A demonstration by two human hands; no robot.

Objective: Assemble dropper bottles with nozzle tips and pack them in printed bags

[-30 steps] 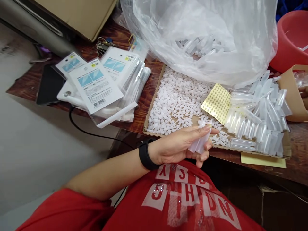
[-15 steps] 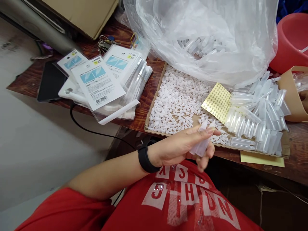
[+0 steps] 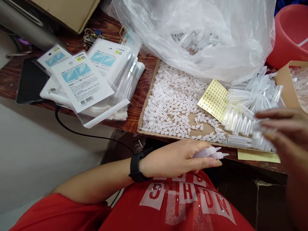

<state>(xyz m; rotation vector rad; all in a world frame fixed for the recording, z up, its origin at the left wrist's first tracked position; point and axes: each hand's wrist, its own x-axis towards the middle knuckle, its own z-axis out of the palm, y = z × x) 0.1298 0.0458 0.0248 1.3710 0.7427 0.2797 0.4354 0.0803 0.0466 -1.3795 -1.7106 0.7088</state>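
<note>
My left hand (image 3: 183,158) is closed around small translucent plastic tubes (image 3: 203,153), whose white nozzle tips (image 3: 218,153) stick out to the right between thumb and fingers. It is just in front of the cardboard tray (image 3: 192,122). Over the right end of the tray is my right hand (image 3: 286,131), smeared by motion. Its thumb and fingers pinch a blurred translucent piece (image 3: 261,124) that looks like a plastic tube. Beneath and beside it lie piled clear tubes (image 3: 237,123). Loose white nozzle tips (image 3: 168,99) cover the tray's left part.
A yellow dotted sticker sheet (image 3: 214,98) lies on the tray. Behind stands a large clear bag (image 3: 207,64) of tubes, with a red bowl (image 3: 286,38) and a cardboard box (image 3: 285,78) at right. Printed packaging cards (image 3: 83,81) and keys (image 3: 90,37) are at left.
My left hand has turned so the nozzle tips now point right, and it sits slightly lower. My right hand has come into view from the right. The view has shifted a little.
</note>
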